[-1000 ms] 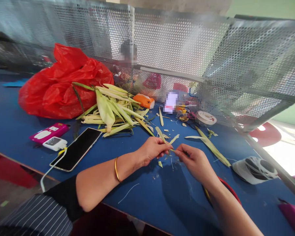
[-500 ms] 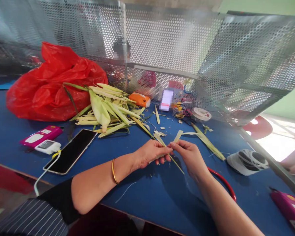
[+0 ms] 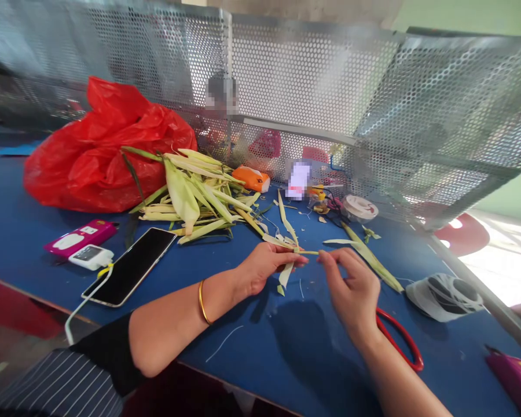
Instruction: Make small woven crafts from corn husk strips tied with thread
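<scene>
Near the middle of the blue table, my left hand [image 3: 267, 266] pinches a small bundle of pale corn husk strips [image 3: 286, 274], with pieces sticking out above and below the fingers. My right hand [image 3: 351, 281] is closed at the fingertips on the end of a thin green stem [image 3: 308, 252] that runs across from the bundle. The stem looks straight between the hands. Behind my left hand lies a heap of corn husks [image 3: 191, 197]. Beyond my right hand rests a single long husk [image 3: 373, 263].
A red plastic bag [image 3: 108, 150] sits at the back left. A black phone [image 3: 130, 266] and a magenta device [image 3: 82, 238] lie at left. Red-handled scissors or a tool [image 3: 402, 339], partly hidden, and a thread spool [image 3: 443, 296] are at right. A perforated metal screen [image 3: 286, 75] borders the back.
My right hand has drawn away to the right and now holds the stem's end. The husk strips in my left hand have turned, one now pointing down.
</scene>
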### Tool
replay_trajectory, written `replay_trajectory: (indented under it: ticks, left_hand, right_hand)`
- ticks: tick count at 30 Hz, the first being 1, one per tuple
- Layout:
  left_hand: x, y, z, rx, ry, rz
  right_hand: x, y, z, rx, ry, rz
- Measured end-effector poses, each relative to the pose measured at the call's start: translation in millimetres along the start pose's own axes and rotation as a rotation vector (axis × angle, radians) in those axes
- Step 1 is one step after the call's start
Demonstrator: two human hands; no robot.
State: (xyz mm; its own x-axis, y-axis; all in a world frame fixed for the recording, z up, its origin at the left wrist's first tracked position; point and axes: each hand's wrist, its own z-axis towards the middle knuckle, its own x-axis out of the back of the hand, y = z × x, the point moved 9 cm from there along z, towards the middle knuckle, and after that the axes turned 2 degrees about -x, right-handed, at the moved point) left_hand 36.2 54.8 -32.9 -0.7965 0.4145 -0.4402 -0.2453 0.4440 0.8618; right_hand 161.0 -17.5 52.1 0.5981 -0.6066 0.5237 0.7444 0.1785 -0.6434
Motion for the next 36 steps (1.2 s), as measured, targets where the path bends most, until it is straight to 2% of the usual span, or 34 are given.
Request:
replay_trajectory:
  ticks: [3, 5, 8, 12, 18, 21, 22, 23, 26, 28, 30, 32, 36]
  left_hand:
    - [2.3, 4.2, 1.3, -0.057, 0.023, -0.043]
    - [1.2, 3.0, 0.6, -0.07, 0.028, -0.057]
    - [-1.7, 0.0, -1.0, -0.071, 0.033, -0.061]
    - [-0.8, 2.1, -2.1, -0.086, 0.066, -0.06]
    - [3.7, 6.8, -2.9, -0.104, 0.092, -0.037]
    - [4.4, 9.3, -3.2, -0.106, 0.084, -0.007]
    - [4.7, 10.5, -3.4, -0.107, 0.084, 0.002]
    - [4.7, 11.5, -3.6, -0.102, 0.081, 0.007]
    - [2.7, 10.6, -3.6, -0.058, 0.055, 0.014]
    - [0.4, 8.8, -3.1, -0.038, 0.022, 0.032]
    - [-0.6, 9.8, -2.3, -0.071, -0.001, 0.077]
    - [-0.8, 11.5, -1.6, -0.118, -0.009, 0.135]
    - [-1.6, 11.3, -1.2, -0.129, -0.007, 0.236]
  right_hand:
    - [-36.3, 6.1, -11.1, -0.151, -0.287, 0.176]
    - [-57.6, 15.3, -21.4, -0.309, -0.396, 0.315]
    - [-74.7, 25.3, -33.1, -0.497, -0.439, 0.481]
    - [-74.9, 26.1, -35.5, -0.544, -0.416, 0.583]
    - [-76.5, 21.2, -34.7, -0.475, -0.48, 0.613]
    - [-73.7, 16.4, -31.0, -0.383, -0.537, 0.522]
    - [-68.4, 15.5, -27.2, -0.337, -0.519, 0.454]
    - [-59.0, 15.1, -21.2, -0.281, -0.457, 0.363]
    - [-20.6, 6.2, -3.3, -0.046, -0.143, 0.014]
    - [-13.1, -3.7, -0.4, 0.114, -0.07, -0.148]
    - [-23.4, -7.1, -2.3, 0.203, -0.154, -0.19]
    - [-34.3, -6.5, -6.3, 0.227, -0.24, -0.18]
    - [-36.1, -9.7, -10.4, 0.232, -0.256, -0.181]
